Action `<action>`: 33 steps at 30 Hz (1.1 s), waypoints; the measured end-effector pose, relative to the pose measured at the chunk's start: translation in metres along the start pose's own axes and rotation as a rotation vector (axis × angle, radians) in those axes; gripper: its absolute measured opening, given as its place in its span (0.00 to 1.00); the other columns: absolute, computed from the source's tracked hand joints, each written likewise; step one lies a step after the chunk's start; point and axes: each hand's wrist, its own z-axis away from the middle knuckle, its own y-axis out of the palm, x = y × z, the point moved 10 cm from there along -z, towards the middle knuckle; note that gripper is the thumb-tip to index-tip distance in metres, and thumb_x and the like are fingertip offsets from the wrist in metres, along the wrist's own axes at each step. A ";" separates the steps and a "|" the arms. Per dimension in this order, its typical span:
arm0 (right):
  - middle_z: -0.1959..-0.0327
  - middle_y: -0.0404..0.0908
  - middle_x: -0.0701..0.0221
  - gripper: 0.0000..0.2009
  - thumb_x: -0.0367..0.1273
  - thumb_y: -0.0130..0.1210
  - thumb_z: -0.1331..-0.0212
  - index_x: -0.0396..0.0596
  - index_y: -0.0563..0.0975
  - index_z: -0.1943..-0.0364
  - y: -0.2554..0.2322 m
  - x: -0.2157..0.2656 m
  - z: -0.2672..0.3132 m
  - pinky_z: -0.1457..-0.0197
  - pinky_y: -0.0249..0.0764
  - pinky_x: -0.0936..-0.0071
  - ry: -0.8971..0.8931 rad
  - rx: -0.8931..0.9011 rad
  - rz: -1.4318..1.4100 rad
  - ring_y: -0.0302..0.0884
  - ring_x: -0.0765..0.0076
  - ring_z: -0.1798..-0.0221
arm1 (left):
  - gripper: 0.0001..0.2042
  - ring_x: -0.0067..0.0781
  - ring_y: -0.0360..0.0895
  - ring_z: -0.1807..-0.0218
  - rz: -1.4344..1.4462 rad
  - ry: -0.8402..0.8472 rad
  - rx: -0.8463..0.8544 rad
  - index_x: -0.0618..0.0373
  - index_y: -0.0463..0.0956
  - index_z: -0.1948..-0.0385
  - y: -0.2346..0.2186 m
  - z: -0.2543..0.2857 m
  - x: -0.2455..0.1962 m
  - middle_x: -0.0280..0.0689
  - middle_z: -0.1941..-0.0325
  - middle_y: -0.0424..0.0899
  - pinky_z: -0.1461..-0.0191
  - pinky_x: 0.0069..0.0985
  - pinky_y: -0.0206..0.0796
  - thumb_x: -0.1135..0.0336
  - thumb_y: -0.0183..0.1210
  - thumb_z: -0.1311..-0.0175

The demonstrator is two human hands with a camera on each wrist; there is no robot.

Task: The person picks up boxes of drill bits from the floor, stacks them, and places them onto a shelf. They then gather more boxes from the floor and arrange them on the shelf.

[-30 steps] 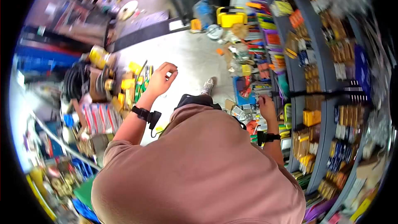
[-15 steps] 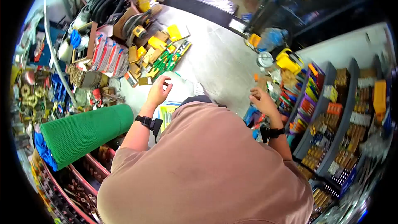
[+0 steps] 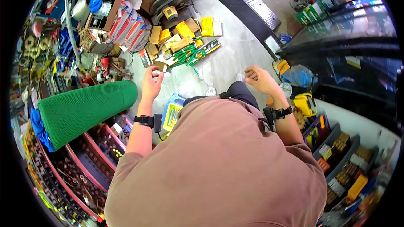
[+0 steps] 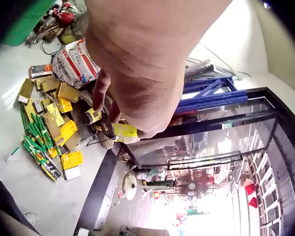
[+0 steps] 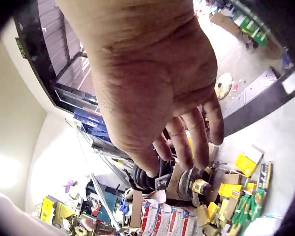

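Both hands hang in the air in front of the body and hold nothing. In the head view the left hand (image 3: 152,85) has loosely bent fingers, and beyond it lies a floor pile of yellow and brown boxes (image 3: 183,42). Green-cased pens (image 3: 185,54) lie at the near side of that pile. The right hand (image 3: 261,80) hovers over the floor, its fingers relaxed and slightly bent. In the right wrist view its palm faces the camera, with the fingers (image 5: 198,142) spread a little and nothing between them.
A green mesh roll (image 3: 90,111) lies across red-edged shelves at the left. White and red sacks (image 3: 128,29) stand behind the pile. A blue and yellow case (image 3: 172,113) sits beside the left forearm. Shelves of small boxes (image 3: 349,164) flank the right, below a dark glass counter (image 3: 345,54).
The view has swung left, away from the right-hand shelves toward the box pile and green roll. The right hand has come up and forward from beside the shelves. Both hands stay without a thing.
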 end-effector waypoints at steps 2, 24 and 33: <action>0.62 0.85 0.64 0.16 0.30 0.62 0.38 0.39 0.76 0.48 -0.010 0.005 -0.036 0.53 0.78 0.70 -0.015 0.068 0.023 0.82 0.68 0.61 | 0.18 0.32 0.84 0.54 -0.006 -0.022 -0.015 0.59 0.71 0.44 0.011 -0.009 0.007 0.40 0.45 0.81 0.57 0.29 0.76 0.67 0.62 0.34; 0.59 0.83 0.65 0.17 0.37 0.60 0.34 0.40 0.75 0.48 0.026 0.115 -0.359 0.59 0.79 0.71 -0.112 0.675 0.045 0.82 0.71 0.60 | 0.25 0.34 0.83 0.50 0.112 -0.484 -0.310 0.59 0.65 0.37 -0.016 -0.047 0.005 0.44 0.35 0.76 0.53 0.29 0.76 0.64 0.62 0.33; 0.58 0.87 0.60 0.22 0.43 0.62 0.38 0.41 0.76 0.47 0.185 0.181 -0.417 0.49 0.78 0.64 -0.226 0.690 0.353 0.85 0.59 0.55 | 0.27 0.35 0.82 0.48 0.075 -0.504 -0.231 0.59 0.64 0.36 -0.137 -0.072 0.198 0.46 0.33 0.73 0.54 0.32 0.77 0.62 0.63 0.33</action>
